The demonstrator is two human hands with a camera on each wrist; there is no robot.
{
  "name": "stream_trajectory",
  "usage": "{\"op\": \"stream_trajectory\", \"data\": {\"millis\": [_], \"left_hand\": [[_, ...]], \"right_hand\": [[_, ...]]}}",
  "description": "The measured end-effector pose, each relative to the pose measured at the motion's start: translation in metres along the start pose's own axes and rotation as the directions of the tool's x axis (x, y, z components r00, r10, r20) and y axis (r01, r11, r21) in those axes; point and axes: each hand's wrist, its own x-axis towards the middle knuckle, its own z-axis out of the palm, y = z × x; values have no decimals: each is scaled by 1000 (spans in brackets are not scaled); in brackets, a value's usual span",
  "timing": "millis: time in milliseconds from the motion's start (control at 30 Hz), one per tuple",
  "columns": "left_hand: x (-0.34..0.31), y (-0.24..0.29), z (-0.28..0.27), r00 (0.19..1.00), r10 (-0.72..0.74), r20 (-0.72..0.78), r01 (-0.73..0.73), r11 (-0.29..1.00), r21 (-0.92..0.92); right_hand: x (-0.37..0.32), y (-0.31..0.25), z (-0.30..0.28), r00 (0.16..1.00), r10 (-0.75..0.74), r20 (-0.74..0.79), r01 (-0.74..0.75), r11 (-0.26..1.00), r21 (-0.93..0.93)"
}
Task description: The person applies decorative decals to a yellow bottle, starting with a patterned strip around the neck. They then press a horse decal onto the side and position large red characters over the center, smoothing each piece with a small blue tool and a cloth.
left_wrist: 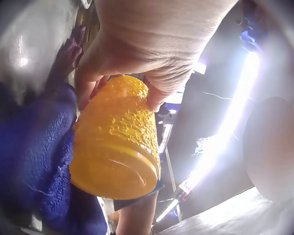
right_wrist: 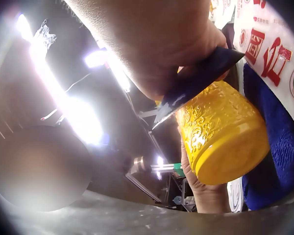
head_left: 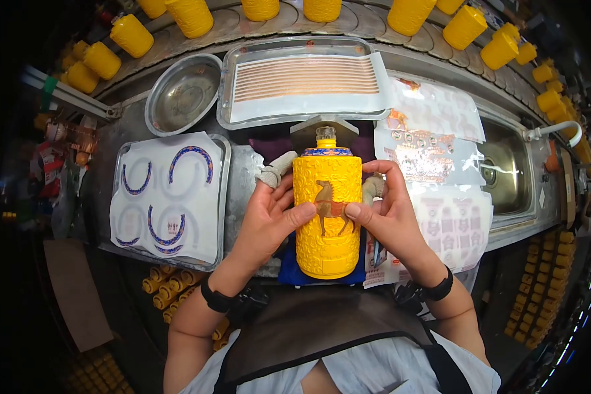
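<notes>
A yellow embossed bottle (head_left: 328, 249) with a clear glass neck stands between both hands in the head view, a brown and red horse picture (head_left: 324, 197) on its front. The left hand (head_left: 269, 213) grips its left side, thumb on the front near the horse. Opposite, the right hand (head_left: 394, 213) holds the other side, thumb at the horse's right edge. Grey covers wrap a finger of each hand. In the right wrist view a dark pointed blade (right_wrist: 201, 83) lies under the right hand (right_wrist: 161, 44), beside the bottle (right_wrist: 230, 137); how it is held is unclear.
Trays with blue curved strips (head_left: 167, 226) and a striped sheet (head_left: 305, 79) lie left and behind, near a round metal bowl (head_left: 184, 95). Printed sheets (head_left: 450, 223) and a sink (head_left: 505, 164) are at right. Yellow bottles (head_left: 190, 16) line the curved conveyor. Blue cloth (left_wrist: 39, 147) adjoins the bottle.
</notes>
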Motion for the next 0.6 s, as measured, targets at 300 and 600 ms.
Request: {"op": "stream_trajectory", "data": {"millis": [300, 600], "left_hand": [[0, 0, -4, 1000, -3, 8, 3, 1000, -14], [0, 2, -3, 1000, -18, -2, 18, 1000, -6]], "right_hand": [[1, -1, 1, 1000, -7, 4, 7, 1000, -22], [2, -1, 3, 1000, -21, 12, 20, 1000, 11]]}}
